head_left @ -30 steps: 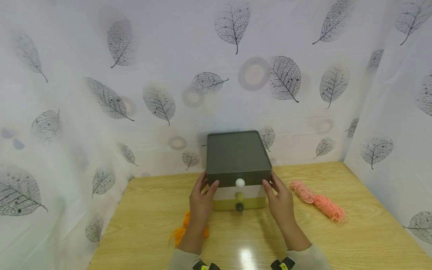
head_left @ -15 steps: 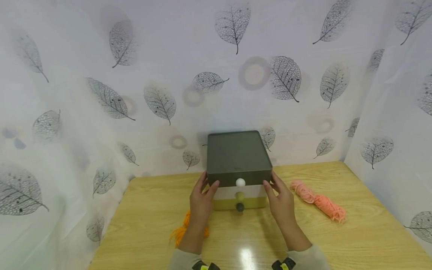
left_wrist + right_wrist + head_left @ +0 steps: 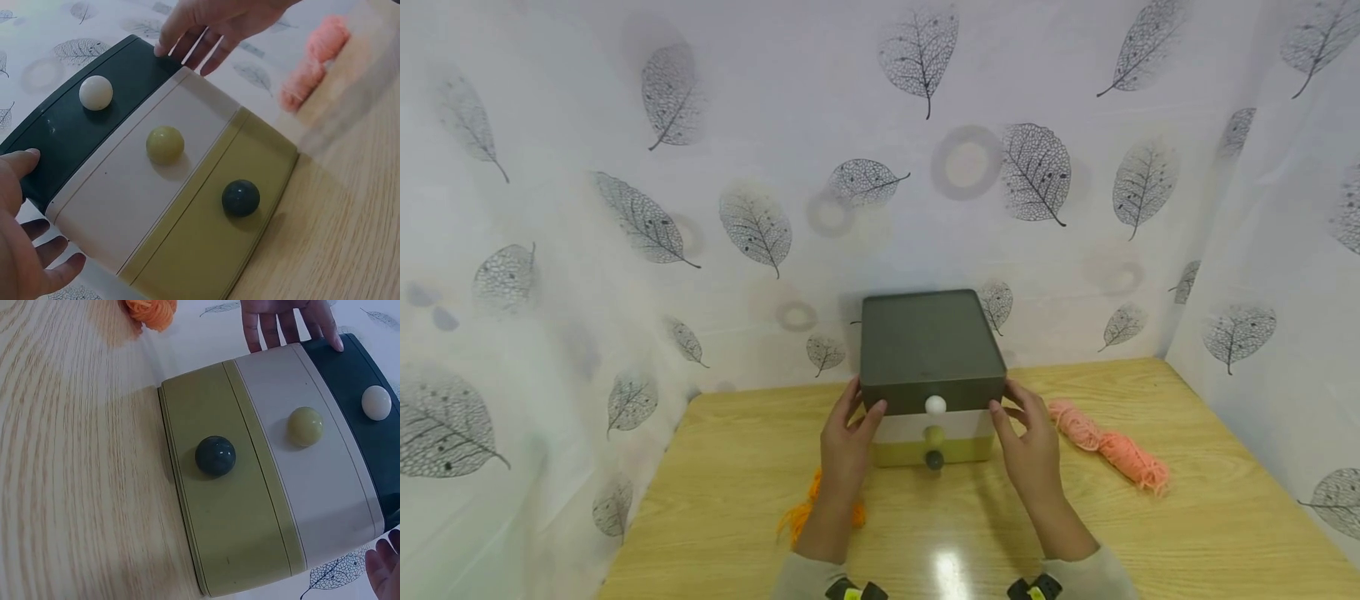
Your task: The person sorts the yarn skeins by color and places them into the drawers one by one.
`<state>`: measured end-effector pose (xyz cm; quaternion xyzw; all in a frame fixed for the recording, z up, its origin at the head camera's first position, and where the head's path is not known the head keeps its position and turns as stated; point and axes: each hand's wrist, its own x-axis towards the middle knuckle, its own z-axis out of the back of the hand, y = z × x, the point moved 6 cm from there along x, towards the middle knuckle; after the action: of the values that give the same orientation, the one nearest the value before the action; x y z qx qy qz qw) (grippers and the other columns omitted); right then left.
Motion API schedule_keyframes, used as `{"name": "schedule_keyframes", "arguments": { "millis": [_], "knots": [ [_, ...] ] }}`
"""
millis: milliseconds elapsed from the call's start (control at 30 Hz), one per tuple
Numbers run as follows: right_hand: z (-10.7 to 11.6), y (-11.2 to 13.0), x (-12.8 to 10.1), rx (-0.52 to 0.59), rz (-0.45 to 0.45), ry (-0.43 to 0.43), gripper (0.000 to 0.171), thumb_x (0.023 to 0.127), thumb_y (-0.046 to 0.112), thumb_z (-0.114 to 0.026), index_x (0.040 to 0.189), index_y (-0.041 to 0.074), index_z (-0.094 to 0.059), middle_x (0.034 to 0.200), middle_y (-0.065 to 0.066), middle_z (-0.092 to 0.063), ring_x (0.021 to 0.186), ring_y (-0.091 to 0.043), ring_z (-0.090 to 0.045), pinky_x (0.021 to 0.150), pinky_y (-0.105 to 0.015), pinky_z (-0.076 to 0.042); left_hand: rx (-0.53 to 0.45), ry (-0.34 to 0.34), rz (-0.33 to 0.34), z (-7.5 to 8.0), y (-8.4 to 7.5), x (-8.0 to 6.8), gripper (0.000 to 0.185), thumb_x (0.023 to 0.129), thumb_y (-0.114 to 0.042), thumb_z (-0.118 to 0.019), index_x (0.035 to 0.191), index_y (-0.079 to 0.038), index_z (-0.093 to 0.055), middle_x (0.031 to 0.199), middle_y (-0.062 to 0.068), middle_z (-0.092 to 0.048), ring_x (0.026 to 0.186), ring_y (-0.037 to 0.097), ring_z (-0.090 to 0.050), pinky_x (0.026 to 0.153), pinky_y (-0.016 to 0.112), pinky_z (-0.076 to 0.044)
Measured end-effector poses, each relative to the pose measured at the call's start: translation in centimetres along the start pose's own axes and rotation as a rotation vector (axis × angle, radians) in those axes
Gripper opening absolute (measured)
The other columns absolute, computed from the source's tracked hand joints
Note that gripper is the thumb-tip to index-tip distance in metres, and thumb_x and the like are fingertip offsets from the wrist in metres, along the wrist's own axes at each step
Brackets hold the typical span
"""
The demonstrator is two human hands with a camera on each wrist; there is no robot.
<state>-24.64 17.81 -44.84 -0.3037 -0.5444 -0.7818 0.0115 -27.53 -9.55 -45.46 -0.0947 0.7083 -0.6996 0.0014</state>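
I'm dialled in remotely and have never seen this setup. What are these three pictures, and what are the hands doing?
There is no machine here: a person works with two bare hands. One picture comes from a camera on the head, looking down at the wooden table; the other two come from cameras on each wrist, looking at the drawer fronts up close. On the table stands a small drawer box with three closed drawers, each with a round knob. The left hand and the right hand rest with straight fingers at the box's two sides. Pink yarn lies to the right, orange yarn partly behind the left arm. Nothing is gripped.
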Motion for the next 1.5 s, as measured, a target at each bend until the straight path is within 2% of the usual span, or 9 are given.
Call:
{"name": "schedule_keyframes", "arguments": {
  "millis": [133,233,367,533,667,1000,1233,1400,1500],
  "knots": [
    [0.4,1.7,-0.2,0.048,0.03,-0.039,0.041,0.094,-0.002,-0.067,0.134,-0.003,-0.058,0.129,-0.021,-0.059,0.117,-0.026,-0.056,0.091,-0.009,-0.05,-0.021,0.022,-0.024,0.0,-0.3,-0.1,0.065,0.092,-0.032,-0.075,0.151,-0.024,-0.048,0.155,0.004,-0.048,0.14,0.028,-0.051,0.104,0.029,-0.052],
    [0.9,3.7,-0.4,0.066,0.05,-0.059,0.038,0.093,-0.007,-0.065,0.129,-0.011,-0.056,0.123,-0.026,-0.057,0.11,-0.03,-0.056,0.09,-0.009,-0.049,-0.049,0.034,-0.054,0.0,-0.6,-0.2,0.064,0.093,-0.033,-0.074,0.151,-0.025,-0.047,0.155,0.002,-0.048,0.14,0.027,-0.051,0.102,0.025,-0.053],
    [1.2,4.4,-0.8,0.055,0.09,-0.072,0.031,0.092,-0.01,-0.065,0.122,-0.013,-0.057,0.115,-0.025,-0.057,0.101,-0.02,-0.056,0.087,-0.007,-0.048,-0.026,0.031,-0.133,0.1,-1.3,-0.3,0.064,0.094,-0.032,-0.072,0.152,-0.022,-0.046,0.155,-0.001,-0.047,0.141,0.024,-0.049,0.104,0.026,-0.053],
    [1.2,2.8,-1.1,0.015,0.171,-0.054,0.027,0.088,-0.011,-0.068,0.115,-0.008,-0.063,0.109,-0.018,-0.062,0.095,-0.012,-0.057,0.083,-0.006,-0.048,0.048,0.025,-0.226,0.2,-1.9,-0.3,0.063,0.096,-0.035,-0.07,0.152,-0.019,-0.046,0.154,-0.006,-0.047,0.142,0.018,-0.047,0.114,0.042,-0.046],
    [1.0,2.8,-1.6,-0.033,0.22,0.009,0.026,0.089,-0.009,-0.07,0.114,-0.003,-0.067,0.109,-0.011,-0.065,0.095,-0.007,-0.058,0.083,-0.008,-0.05,0.057,0.036,-0.253,0.2,-1.9,-0.1,0.061,0.096,-0.033,-0.07,0.152,-0.021,-0.047,0.154,-0.007,-0.047,0.143,0.018,-0.046,0.115,0.048,-0.044],
    [-0.2,3.3,-3.0,-0.095,0.324,0.206,0.031,0.09,-0.006,-0.069,0.12,0.002,-0.067,0.114,-0.007,-0.066,0.101,-0.014,-0.062,0.087,-0.013,-0.053,0.04,0.073,-0.325,0.0,-2.0,0.5,0.057,0.096,-0.018,-0.07,0.149,-0.027,-0.051,0.154,-0.002,-0.047,0.143,0.019,-0.046,0.11,0.041,-0.05],
    [-1.7,3.1,-3.7,-0.162,0.363,0.274,0.038,0.086,-0.004,-0.075,0.122,0.005,-0.067,0.119,-0.001,-0.065,0.096,-0.017,-0.064,0.085,-0.019,-0.055,0.064,0.081,-0.345,0.0,-2.0,0.5,0.054,0.097,-0.019,-0.068,0.148,-0.027,-0.052,0.153,0.0,-0.048,0.141,0.02,-0.046,0.11,0.042,-0.05],
    [-2.7,3.3,-3.8,-0.192,0.389,0.319,0.037,0.086,0.001,-0.077,0.122,0.005,-0.067,0.12,-0.003,-0.066,0.099,-0.021,-0.066,0.083,-0.032,-0.06,0.086,0.078,-0.337,0.0,-1.8,0.6,0.053,0.098,-0.023,-0.068,0.148,-0.03,-0.051,0.153,-0.001,-0.048,0.141,0.021,-0.047,0.11,0.042,-0.05],
    [-3.2,3.4,-3.8,-0.203,0.415,0.328,0.037,0.085,0.003,-0.079,0.121,0.004,-0.067,0.119,-0.003,-0.066,0.1,-0.02,-0.066,0.083,-0.034,-0.06,0.092,0.076,-0.334,0.0,-1.8,0.6,0.053,0.098,-0.023,-0.068,0.148,-0.03,-0.051,0.153,-0.001,-0.048,0.142,0.021,-0.046,0.11,0.043,-0.05]
  ]
}}
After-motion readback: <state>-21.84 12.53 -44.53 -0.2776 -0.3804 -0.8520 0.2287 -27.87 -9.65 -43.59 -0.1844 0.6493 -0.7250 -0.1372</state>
